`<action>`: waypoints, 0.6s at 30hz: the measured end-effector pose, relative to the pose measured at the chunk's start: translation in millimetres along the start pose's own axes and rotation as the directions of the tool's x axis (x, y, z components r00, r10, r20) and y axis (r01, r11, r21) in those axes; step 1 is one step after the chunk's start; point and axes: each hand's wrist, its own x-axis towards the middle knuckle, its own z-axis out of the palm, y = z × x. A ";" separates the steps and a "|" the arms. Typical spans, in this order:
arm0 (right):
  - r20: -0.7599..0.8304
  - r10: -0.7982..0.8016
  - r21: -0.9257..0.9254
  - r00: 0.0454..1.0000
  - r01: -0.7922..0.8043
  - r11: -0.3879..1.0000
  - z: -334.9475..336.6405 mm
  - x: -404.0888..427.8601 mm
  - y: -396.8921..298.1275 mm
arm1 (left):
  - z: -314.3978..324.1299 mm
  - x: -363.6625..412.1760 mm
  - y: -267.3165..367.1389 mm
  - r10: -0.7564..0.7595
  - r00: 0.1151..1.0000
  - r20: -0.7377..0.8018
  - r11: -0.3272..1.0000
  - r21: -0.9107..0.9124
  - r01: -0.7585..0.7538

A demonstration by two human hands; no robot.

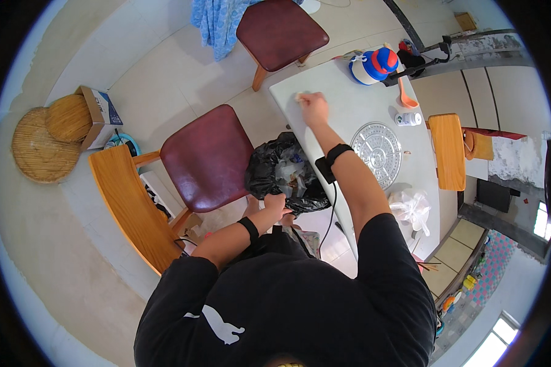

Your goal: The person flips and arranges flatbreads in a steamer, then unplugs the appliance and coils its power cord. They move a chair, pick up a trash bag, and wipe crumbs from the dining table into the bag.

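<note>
My left hand [274, 203] grips the near rim of a black plastic garbage bag [268, 163]. Crumpled clear plastic and other trash [291, 172] show inside its mouth, which lies beside the table's left edge. Over the white table [344, 105], my right hand [315, 108] is closed around a small pale item [299, 97] near the far left corner. That item is mostly covered by the fingers, so I cannot tell what it is. A round perforated metal steamer plate [376, 155] lies by my right forearm.
On the table stand a blue, red and white bottle [372, 66], an orange ladle [407, 98], a white canister [407, 119] and a tied plastic bag [411, 206]. Red-seated chairs [206, 158] flank the garbage bag and the table's far end. A cable hangs from my right wrist.
</note>
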 end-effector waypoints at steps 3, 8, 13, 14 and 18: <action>0.109 -0.185 0.060 0.977 0.180 0.982 7.1 -3.1 -53.2 | -38.2 79.6 -45.0 0.273 0.957 0.101 0.922 0.256 -0.290; 0.280 -0.351 -0.027 0.894 0.373 0.928 -8.8 -22.1 -49.2 | -52.9 83.6 -32.8 -0.013 0.982 0.191 0.975 -0.216 0.054; 0.372 -0.300 -0.095 0.878 0.358 0.929 -34.1 -67.7 4.1 | 26.8 -5.2 11.5 -0.147 0.982 -0.121 0.988 -0.075 0.139; 0.370 -0.290 -0.107 0.882 0.351 0.930 -37.8 -73.0 10.2 | 31.0 -9.2 10.8 -0.120 0.990 -0.078 0.991 -0.069 0.115; 0.360 -0.386 -0.014 0.849 0.419 0.908 -25.2 -54.4 -50.7 | -55.7 101.7 -51.3 0.312 0.929 0.200 0.838 0.403 -0.368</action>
